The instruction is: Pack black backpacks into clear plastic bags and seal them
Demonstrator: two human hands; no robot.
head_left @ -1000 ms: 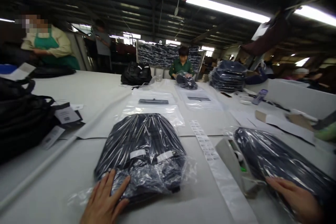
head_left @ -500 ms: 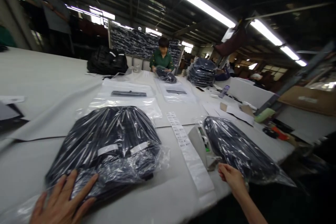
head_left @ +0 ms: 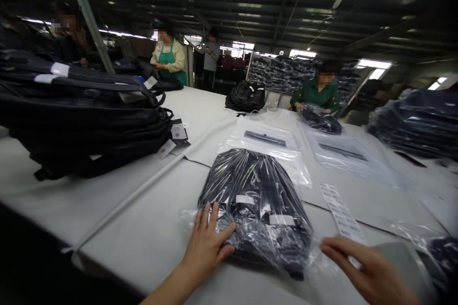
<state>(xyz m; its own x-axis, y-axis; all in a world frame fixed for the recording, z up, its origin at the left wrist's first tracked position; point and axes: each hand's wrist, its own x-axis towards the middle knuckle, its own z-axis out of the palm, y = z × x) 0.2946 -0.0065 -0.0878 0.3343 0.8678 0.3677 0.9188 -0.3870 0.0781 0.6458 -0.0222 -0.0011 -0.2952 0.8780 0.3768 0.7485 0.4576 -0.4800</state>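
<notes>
A dark backpack in a clear plastic bag [head_left: 257, 186] lies on the white table in front of me, white tags showing through the film. My left hand [head_left: 211, 240] rests flat on the bag's near left part, fingers spread. Just right of the bag, my right hand [head_left: 361, 262] is blurred, its thumb and fingertips pinched together. What the pinch holds, if anything, I cannot make out. Beyond that hand runs a strip of printed labels [head_left: 341, 212]. A grey tape dispenser [head_left: 404, 262] stands partly behind the right hand.
Black backpacks with hanging tags [head_left: 89, 119] are piled at left. Flat clear bags [head_left: 272, 140] lie farther back. Bagged packs [head_left: 418, 121] are stacked at right. Across the table a co-worker in green [head_left: 318, 93] handles a bagged pack; another person wears a green apron [head_left: 171, 59].
The view has swung left, bringing the black backpack pile into sight. My right hand has moved from the tape dispenser toward the bag's right edge. My left hand still lies on the bag.
</notes>
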